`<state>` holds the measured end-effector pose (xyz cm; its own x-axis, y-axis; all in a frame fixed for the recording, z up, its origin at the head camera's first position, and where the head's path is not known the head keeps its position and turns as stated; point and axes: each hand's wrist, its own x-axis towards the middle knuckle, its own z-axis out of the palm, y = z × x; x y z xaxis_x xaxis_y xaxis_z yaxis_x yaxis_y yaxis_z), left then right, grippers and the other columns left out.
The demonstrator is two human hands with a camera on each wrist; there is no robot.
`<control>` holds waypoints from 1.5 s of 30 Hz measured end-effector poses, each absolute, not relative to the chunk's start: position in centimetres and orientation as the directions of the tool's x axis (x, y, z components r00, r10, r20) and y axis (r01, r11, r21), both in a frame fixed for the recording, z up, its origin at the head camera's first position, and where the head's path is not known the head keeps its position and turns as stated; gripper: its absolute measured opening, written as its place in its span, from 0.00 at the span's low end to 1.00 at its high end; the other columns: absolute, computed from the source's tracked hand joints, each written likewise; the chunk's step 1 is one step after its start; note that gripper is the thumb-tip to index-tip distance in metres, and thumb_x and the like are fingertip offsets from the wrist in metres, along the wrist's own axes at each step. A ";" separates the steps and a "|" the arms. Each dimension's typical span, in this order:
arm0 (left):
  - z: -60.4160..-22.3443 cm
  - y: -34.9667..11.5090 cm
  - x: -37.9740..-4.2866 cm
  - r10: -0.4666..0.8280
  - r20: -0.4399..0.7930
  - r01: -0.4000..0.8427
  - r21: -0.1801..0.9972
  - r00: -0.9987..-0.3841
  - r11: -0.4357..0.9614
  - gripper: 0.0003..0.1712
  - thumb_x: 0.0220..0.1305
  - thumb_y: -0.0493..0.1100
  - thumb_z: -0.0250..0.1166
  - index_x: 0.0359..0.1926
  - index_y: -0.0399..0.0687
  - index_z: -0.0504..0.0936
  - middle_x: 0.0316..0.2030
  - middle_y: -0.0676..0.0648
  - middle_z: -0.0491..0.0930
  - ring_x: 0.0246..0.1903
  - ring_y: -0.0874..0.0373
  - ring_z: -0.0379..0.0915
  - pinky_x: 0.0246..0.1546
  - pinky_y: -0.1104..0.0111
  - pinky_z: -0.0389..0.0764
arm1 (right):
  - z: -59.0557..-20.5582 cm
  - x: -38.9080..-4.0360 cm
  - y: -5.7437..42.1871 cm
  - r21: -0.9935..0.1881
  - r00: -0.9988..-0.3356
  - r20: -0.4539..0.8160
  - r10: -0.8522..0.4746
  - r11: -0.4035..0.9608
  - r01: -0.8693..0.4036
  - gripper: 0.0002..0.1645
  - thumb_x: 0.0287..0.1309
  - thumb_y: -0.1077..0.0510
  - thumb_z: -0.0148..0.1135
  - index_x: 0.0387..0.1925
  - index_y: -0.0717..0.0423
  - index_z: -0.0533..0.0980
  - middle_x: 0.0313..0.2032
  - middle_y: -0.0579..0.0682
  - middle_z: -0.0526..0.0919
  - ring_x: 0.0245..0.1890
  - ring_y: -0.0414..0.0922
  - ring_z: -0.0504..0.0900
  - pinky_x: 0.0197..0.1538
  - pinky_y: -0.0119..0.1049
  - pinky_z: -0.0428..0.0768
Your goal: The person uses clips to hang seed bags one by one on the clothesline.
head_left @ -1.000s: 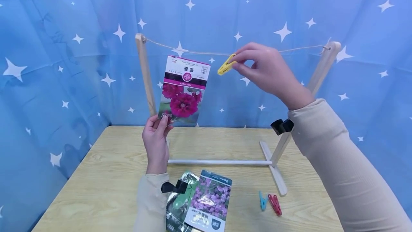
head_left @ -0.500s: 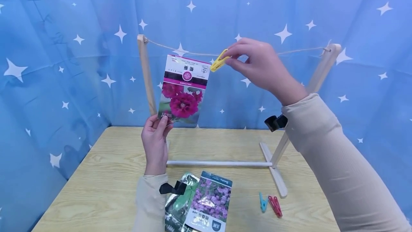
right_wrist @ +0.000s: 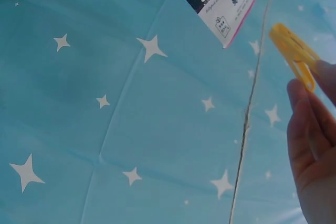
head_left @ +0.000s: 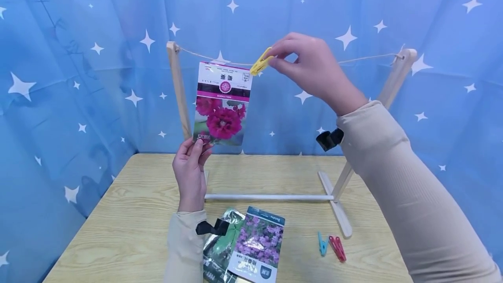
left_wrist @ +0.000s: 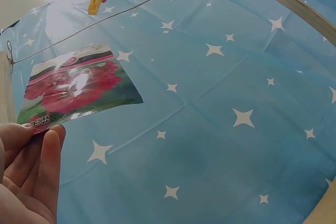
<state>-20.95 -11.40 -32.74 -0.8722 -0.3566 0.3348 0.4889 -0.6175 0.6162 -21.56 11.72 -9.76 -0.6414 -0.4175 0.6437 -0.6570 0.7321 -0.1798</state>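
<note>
My left hand (head_left: 190, 178) pinches the lower left corner of a seed packet (head_left: 223, 104) with pink flowers, its printing upside down. The packet stands up in front of the twine (head_left: 365, 59), its top edge about level with it in the head view. Between thumb and fingers, my right hand (head_left: 314, 71) pinches a yellow clothespin (head_left: 261, 61) near the packet's top right corner. In the right wrist view the clothespin (right_wrist: 294, 56) is apart from both the packet (right_wrist: 223, 3) and the twine (right_wrist: 245, 124).
The twine runs between two wooden posts (head_left: 178, 91) joined low down by a white rod (head_left: 271, 197). On the table (head_left: 129, 213) lie a purple-flowered packet (head_left: 259, 241), partly over a green packet (head_left: 222, 246), and a blue clothespin (head_left: 322, 244) beside a red clothespin (head_left: 337, 249).
My right hand has moved left and up with the yellow clothespin, closer to the packet's top right corner. The packet has risen slightly in my left hand.
</note>
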 end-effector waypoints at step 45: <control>-33.0 -12.4 -21.3 -0.364 0.312 0.479 0.599 -0.878 -0.642 0.17 0.55 0.34 0.63 0.45 0.30 0.74 0.37 0.37 0.79 0.33 0.51 0.79 0.34 0.68 0.78 | -8.0 -25.0 7.2 -0.358 -0.814 0.490 -0.312 0.780 -0.514 0.19 0.55 0.43 0.55 0.45 0.45 0.79 0.40 0.42 0.77 0.38 0.39 0.67 0.32 0.32 0.69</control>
